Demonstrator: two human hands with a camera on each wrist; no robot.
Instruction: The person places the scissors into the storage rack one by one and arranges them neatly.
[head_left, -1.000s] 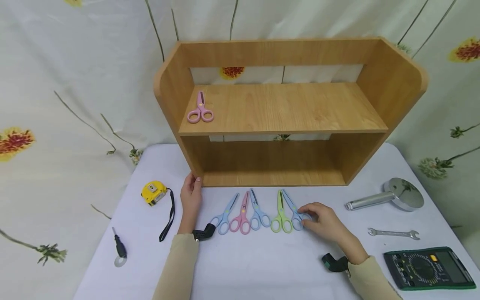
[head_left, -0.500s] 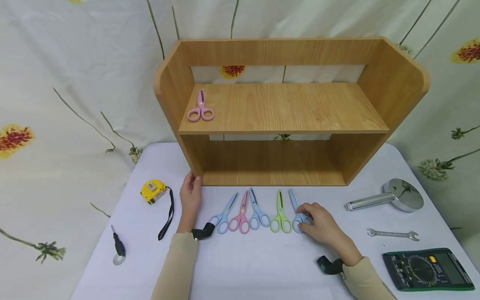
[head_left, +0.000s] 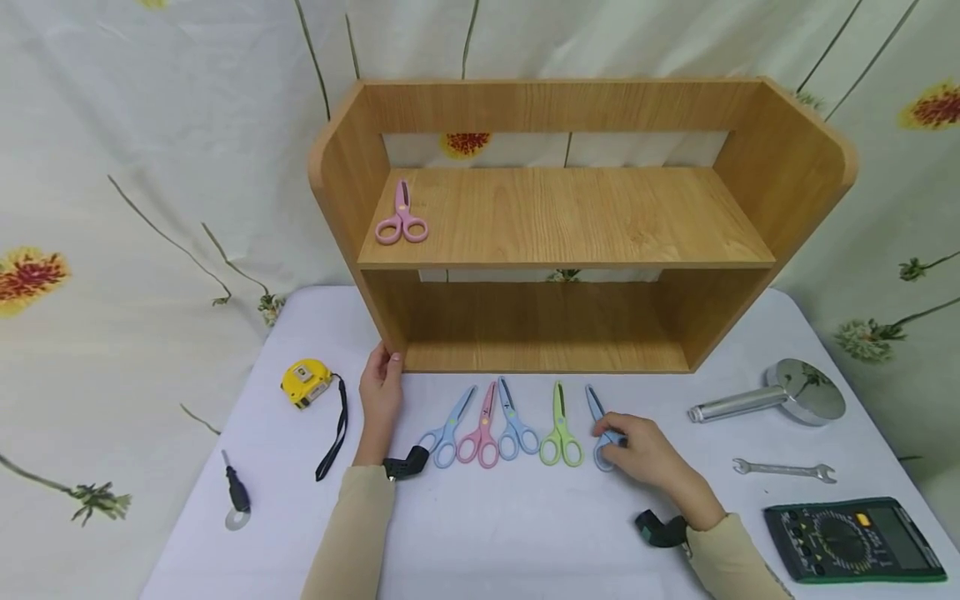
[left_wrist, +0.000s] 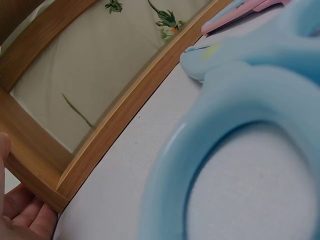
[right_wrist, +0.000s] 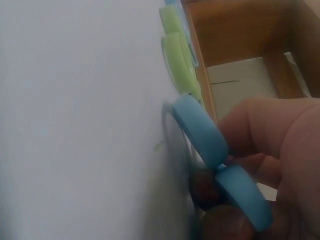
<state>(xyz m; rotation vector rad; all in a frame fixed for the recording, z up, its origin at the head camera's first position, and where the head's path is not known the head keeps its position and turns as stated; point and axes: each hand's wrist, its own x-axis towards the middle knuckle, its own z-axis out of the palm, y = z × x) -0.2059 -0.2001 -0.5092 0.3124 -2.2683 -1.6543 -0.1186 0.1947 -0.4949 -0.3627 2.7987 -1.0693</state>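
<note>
My left hand (head_left: pixel 381 404) grips the lower left front corner of a two-tier wooden shelf (head_left: pixel 570 212), thumb on one side and fingers on the other in the left wrist view. With my right hand (head_left: pixel 637 450) I hold a pair of blue scissors (head_left: pixel 595 403) by the handles, tip pointing toward the shelf. In the right wrist view its blue finger loops (right_wrist: pixel 200 131) appear tilted up from the cloth. Left of it lie green scissors (head_left: pixel 559 427), blue scissors (head_left: pixel 513 422), pink scissors (head_left: pixel 486 425) and more blue scissors (head_left: pixel 453 423). Pink scissors (head_left: pixel 402 218) rest on the upper tier.
A yellow tape measure (head_left: pixel 306 382) with a black strap and a small black-handled screwdriver (head_left: pixel 238 492) lie at the left. On the right are a chrome shower head (head_left: pixel 806 390), an open-ended wrench (head_left: pixel 783 469) and a multimeter (head_left: pixel 847 537). White cloth covers the table (head_left: pixel 510 533).
The rightmost blue scissors have shifted right, away from the green pair, and turned slightly in my right hand. My left hand has stayed at the shelf corner.
</note>
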